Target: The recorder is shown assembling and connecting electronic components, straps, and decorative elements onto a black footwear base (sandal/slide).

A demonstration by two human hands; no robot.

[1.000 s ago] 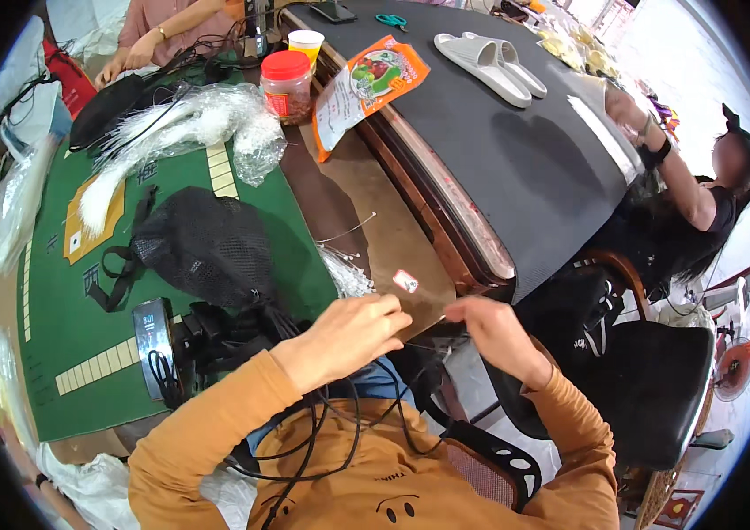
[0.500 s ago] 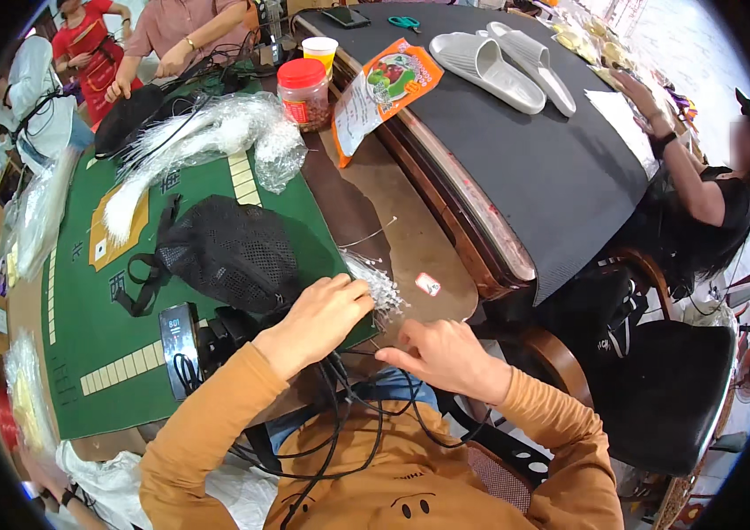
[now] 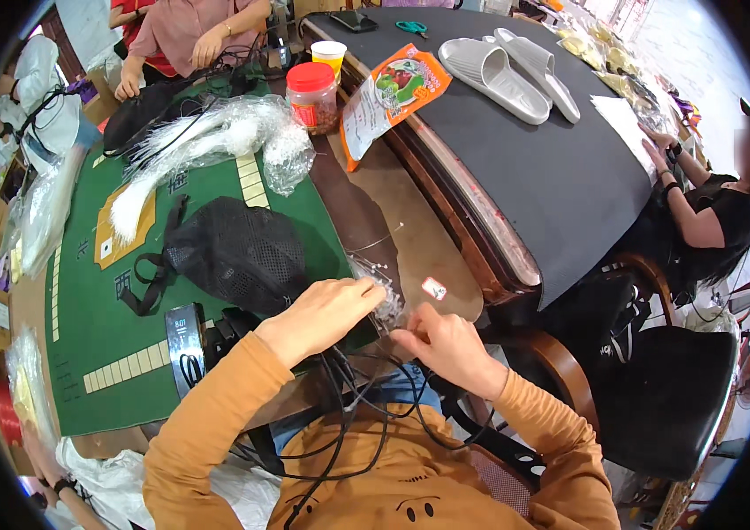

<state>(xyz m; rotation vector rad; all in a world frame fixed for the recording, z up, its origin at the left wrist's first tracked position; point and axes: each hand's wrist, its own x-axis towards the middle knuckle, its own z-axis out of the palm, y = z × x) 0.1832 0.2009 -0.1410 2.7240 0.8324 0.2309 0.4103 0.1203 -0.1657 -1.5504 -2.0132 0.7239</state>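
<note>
At the near right corner of the green table top lies a bunch of thin pale stems with small white tips (image 3: 368, 267), partly in crumpled clear plastic (image 3: 387, 311). My left hand (image 3: 326, 316) is closed over its near side, and the fingertips press together on the bunch. Just right of the plastic, my right hand (image 3: 453, 346) has its fingers curled and its thumb pointing left. Those fingertips meet the plastic's edge, but what is between them is too small to make out. Beside my left hand sits a black mesh bag (image 3: 238, 252).
Black cables (image 3: 340, 411) hang across my lap. A phone-like device (image 3: 184, 344) with a lit screen lies left of my forearm. Beyond are a bundle of white strands (image 3: 207, 141), a red-lidded jar (image 3: 311, 97), an orange-and-white packet (image 3: 393, 97) and grey slippers (image 3: 494, 79). Other people sit nearby.
My right hand has come in to the plastic around the bunch, its fingers more curled. My left hand stays on the bunch. The person at right has lowered a raised arm.
</note>
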